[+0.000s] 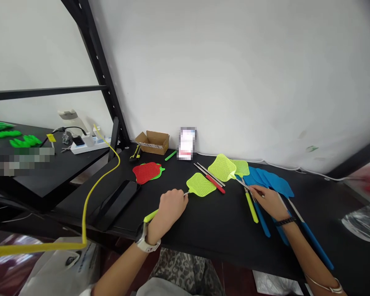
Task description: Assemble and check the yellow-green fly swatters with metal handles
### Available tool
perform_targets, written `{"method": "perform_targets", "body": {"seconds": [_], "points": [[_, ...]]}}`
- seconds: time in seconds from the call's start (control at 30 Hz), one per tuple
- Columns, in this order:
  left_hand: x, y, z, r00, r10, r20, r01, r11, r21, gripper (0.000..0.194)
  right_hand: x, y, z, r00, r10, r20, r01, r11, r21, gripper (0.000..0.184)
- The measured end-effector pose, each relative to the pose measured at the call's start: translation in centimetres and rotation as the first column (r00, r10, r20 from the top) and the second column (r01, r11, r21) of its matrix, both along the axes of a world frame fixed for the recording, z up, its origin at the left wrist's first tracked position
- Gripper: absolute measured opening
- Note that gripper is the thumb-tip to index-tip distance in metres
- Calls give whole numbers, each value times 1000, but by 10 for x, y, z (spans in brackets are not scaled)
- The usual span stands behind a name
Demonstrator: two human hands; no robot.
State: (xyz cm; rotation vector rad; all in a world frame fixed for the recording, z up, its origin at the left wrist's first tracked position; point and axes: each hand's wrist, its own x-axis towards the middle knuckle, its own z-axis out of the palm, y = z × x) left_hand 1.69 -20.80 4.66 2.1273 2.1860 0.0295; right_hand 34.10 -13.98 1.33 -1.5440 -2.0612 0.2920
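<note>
My left hand (pixel 169 209) is closed round the thin metal shaft of a yellow-green fly swatter (pixel 200 184), whose mesh head lies flat on the black table (pixel 209 226). My right hand (pixel 269 201) pinches the shaft of a second yellow-green swatter (pixel 223 167), near a pile of blue swatters (pixel 269 181) with blue handles. A further yellow-green swatter head (pixel 242 167) lies behind it. Loose metal rods and a red handle (pixel 214 182) lie between the two heads.
A red swatter head (pixel 146 172) over a green one lies to the left, by a black tray (pixel 117 203). A small cardboard box (pixel 153 142) and a green handle (pixel 170 155) sit near the wall. A yellow cable (pixel 103 176) droops across a side table with a power strip (pixel 88 144).
</note>
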Motion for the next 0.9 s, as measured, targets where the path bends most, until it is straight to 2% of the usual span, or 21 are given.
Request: {"method": "perform_targets", "body": {"seconds": [0.13, 0.37, 0.53, 0.67, 0.9], "points": [[13, 15, -5, 998, -48, 32, 48, 999, 27, 40, -2, -1, 2, 1000, 13, 4, -13, 1000, -3, 43], [32, 44, 4, 986, -148, 73, 149, 989, -10, 40, 2, 1, -2, 999, -37, -27, 39, 996, 83, 39], [37, 68, -10, 973, -202, 115, 201, 979, 25, 44, 9, 4, -6, 998, -52, 28, 46, 986, 163, 39], [34, 73, -22, 973, -215, 89, 207, 974, 93, 47, 10, 3, -5, 996, -53, 69, 41, 984, 175, 39], [29, 71, -24, 969, -228, 91, 217, 969, 114, 47, 13, 2, 0, 997, -77, 23, 72, 982, 174, 38]]}}
